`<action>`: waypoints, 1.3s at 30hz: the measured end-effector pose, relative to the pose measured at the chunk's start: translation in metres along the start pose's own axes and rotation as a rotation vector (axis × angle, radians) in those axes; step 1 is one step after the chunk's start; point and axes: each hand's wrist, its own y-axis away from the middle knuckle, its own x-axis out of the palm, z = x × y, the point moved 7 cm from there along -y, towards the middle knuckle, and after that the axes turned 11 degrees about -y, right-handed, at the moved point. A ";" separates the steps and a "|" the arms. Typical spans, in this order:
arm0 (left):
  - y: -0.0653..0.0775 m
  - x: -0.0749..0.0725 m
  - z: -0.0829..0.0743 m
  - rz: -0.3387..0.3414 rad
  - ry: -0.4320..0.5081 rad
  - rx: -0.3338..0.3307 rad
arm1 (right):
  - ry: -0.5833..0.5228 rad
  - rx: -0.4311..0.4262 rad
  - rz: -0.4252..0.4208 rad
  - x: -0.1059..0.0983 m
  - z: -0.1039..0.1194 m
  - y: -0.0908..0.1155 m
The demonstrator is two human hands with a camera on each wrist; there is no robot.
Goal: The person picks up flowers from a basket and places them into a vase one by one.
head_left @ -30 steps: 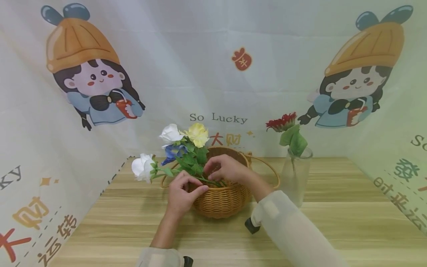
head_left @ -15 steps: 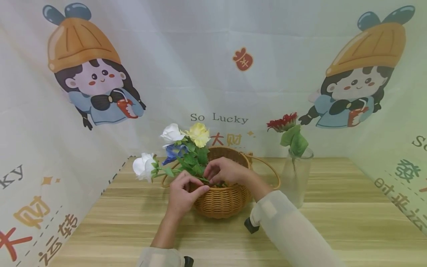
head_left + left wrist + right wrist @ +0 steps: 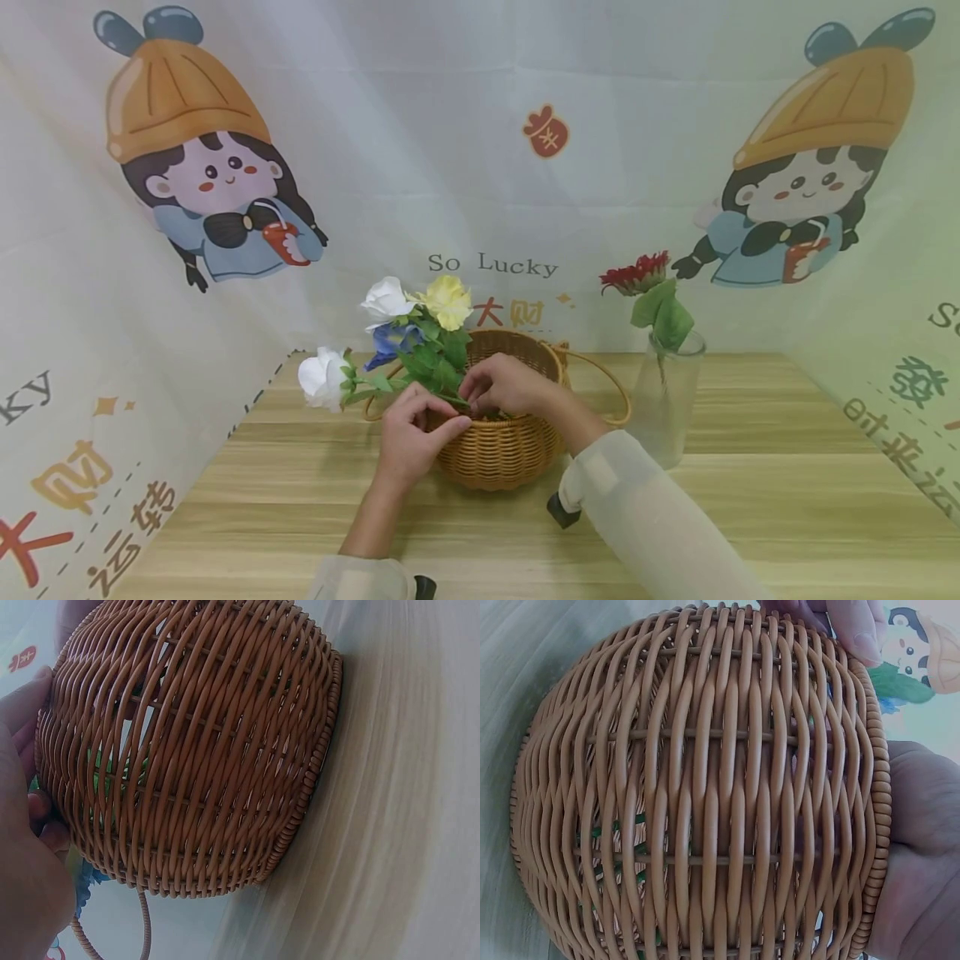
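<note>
Leaning out past the left rim of a wicker basket (image 3: 498, 460), a white rose (image 3: 322, 379) sits left of another white rose (image 3: 386, 302), a blue flower (image 3: 393, 343) and a yellow flower (image 3: 447, 302), blooms that could slide out if their stems (image 3: 454, 400) lie too shallow. The left hand (image 3: 408, 432) pinches the front rim; the right hand (image 3: 513, 385) dips curled fingers inside, its hold hidden, and pushing hard might tip the basket. Farther right, the sleeve (image 3: 660, 512) could knock a clear vase (image 3: 678, 408) holding a red flower (image 3: 636, 273).
</note>
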 end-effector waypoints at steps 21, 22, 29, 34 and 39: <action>0.001 0.000 -0.001 -0.027 0.002 -0.002 | -0.234 -0.054 -0.292 -0.025 -0.001 0.009; 0.001 0.000 0.000 -0.030 0.001 0.001 | -0.248 -0.061 -0.299 -0.026 -0.001 0.009; 0.001 0.000 0.002 -0.034 -0.001 0.003 | -0.391 -0.068 -0.335 -0.031 -0.001 0.015; 0.001 0.000 0.003 -0.040 -0.003 0.005 | -0.516 -0.108 -0.412 -0.040 -0.001 0.020; 0.001 0.000 0.002 -0.038 -0.007 0.012 | -0.639 -0.161 -0.477 -0.049 -0.002 0.026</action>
